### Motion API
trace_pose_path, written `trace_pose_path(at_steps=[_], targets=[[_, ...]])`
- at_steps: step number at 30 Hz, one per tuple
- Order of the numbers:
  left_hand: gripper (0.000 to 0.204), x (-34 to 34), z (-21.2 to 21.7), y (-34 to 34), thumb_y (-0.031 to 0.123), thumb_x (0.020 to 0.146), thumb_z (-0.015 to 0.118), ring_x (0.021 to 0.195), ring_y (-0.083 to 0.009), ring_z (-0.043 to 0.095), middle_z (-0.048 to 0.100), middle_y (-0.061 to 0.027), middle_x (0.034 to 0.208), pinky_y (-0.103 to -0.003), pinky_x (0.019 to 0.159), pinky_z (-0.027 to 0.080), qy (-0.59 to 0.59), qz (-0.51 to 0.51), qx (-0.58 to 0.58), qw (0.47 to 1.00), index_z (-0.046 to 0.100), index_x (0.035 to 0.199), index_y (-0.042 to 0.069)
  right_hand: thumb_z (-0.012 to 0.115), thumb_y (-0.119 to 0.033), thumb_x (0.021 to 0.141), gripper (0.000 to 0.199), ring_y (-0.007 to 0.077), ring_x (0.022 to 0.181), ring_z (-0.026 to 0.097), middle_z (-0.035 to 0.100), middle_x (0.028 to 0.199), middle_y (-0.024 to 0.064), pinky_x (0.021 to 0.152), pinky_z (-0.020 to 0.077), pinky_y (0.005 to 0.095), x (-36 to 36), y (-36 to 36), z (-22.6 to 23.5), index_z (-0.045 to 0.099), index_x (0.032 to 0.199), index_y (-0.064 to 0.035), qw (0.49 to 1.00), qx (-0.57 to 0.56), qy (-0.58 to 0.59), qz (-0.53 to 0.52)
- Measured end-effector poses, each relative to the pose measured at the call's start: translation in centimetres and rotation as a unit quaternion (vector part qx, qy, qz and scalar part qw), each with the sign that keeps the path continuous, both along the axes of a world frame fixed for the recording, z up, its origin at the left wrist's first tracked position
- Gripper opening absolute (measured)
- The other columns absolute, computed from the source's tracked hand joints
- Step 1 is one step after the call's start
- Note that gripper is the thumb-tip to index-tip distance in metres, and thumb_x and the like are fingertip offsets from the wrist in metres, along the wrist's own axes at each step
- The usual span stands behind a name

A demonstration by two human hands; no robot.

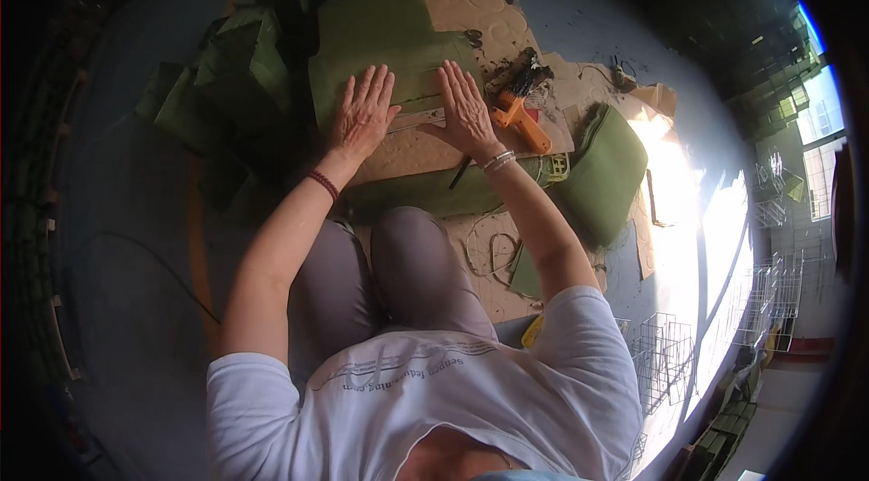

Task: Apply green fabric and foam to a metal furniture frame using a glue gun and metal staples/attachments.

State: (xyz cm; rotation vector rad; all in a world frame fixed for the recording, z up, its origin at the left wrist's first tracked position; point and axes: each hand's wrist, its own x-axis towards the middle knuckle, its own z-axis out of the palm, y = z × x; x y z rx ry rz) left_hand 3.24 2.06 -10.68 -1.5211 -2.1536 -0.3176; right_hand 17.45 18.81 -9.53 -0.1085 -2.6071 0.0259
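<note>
A flat green sheet (380, 33) of felt-like material lies on a cardboard-covered work surface in front of me. My left hand (364, 110) presses flat on its near part, fingers stretched out. My right hand (463, 110) lies flat near the sheet's right edge, fingers extended and slightly apart. Between the two hands a pale narrow strip (416, 120) runs along the sheet's near edge. Just right of my right hand lies an orange glue gun (523, 123) with a dark, dirty nozzle end. Neither hand grips anything.
Folded green pieces (240, 65) stand at the left. A stack of green sheets (605, 173) leans at the right. Bare cardboard (480, 10) with dark stains shows beyond the sheet. White cord (489, 250) lies by my knees. Wire racks (665, 359) stand at the far right.
</note>
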Motion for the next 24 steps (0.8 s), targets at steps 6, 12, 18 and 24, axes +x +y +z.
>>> trace_pose_path(at_steps=[6,12,18,24], targets=[[0.055,0.0,0.3,0.3,0.034,0.091,0.046,0.131,-0.0261,0.03,0.035,-0.0114,0.141,-0.045,0.107,0.025,0.011,0.001,0.003,1.0,0.035,0.135,0.002,0.066,-0.055,0.069,0.101,0.0329,0.135,0.022,0.026,0.142,0.0225,0.111,0.0167,0.0439,0.7,0.5,0.2,0.022,0.137,0.0047,0.999,0.006,-0.025,-0.047],[0.057,0.1,-0.8,-0.2,0.032,0.089,0.048,0.133,-0.0262,0.027,0.033,-0.0129,0.141,-0.045,0.108,0.022,-0.019,0.016,0.023,0.999,0.034,0.135,0.001,0.067,-0.054,0.068,0.101,0.0334,0.135,0.022,0.026,0.142,0.0224,0.11,0.0175,0.0444,-0.8,-3.1,1.3,0.023,0.137,0.0053,0.999,0.024,-0.037,-0.008],[0.058,-0.3,-0.6,0.0,0.032,0.088,0.05,0.132,-0.0272,0.029,0.035,-0.0139,0.14,-0.044,0.107,0.024,-0.027,-0.001,0.032,0.999,0.035,0.135,0.001,0.068,-0.051,0.068,0.098,0.0336,0.133,0.025,0.029,0.14,0.0225,0.109,0.0205,0.0448,-3.3,-4.8,0.0,0.025,0.136,0.0057,1.0,-0.001,-0.028,0.006],[0.055,-0.8,1.3,-1.1,0.037,0.093,0.041,0.133,-0.0272,0.027,0.033,-0.0119,0.142,-0.046,0.107,0.023,-0.054,0.008,0.059,0.997,0.032,0.138,0.006,0.068,-0.045,0.071,0.089,0.0329,0.133,0.026,0.031,0.14,0.0212,0.109,0.0192,0.0446,-1.0,-4.6,1.1,0.028,0.134,0.0044,1.0,-0.015,0.021,0.018]])
